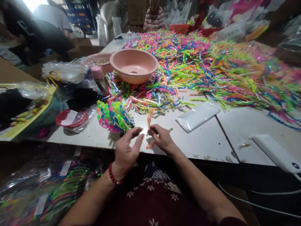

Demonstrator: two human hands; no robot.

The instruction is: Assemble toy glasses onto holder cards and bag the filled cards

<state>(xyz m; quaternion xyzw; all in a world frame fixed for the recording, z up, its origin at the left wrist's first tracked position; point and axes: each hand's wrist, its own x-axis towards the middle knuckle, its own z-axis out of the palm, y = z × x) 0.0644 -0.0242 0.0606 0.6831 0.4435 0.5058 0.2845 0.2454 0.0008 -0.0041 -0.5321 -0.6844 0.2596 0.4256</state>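
Near the table's front edge, my right hand (162, 138) pinches an orange strip (150, 117) of thin, soft-looking material, one end sticking up above the fingers. More orange material (150, 145) hangs below that hand by the table edge. My left hand (129, 146), with a red bead bracelet at the wrist, is just to the left, thumb and fingers apart and nothing between them. Behind it lies a bunch of green, blue and pink plastic pieces (114, 116) on a dark strip. A small colourful tip (171, 129) shows past my right hand.
A big pile of bright strips (188, 59) covers the back and right. A pink basin (134, 64) rests on it. Flask (100, 78), red basket (71, 118) and yellow-edged container (30, 116) stand left. A clear-wrapped white packet (198, 116) and white device (277, 152) lie right.
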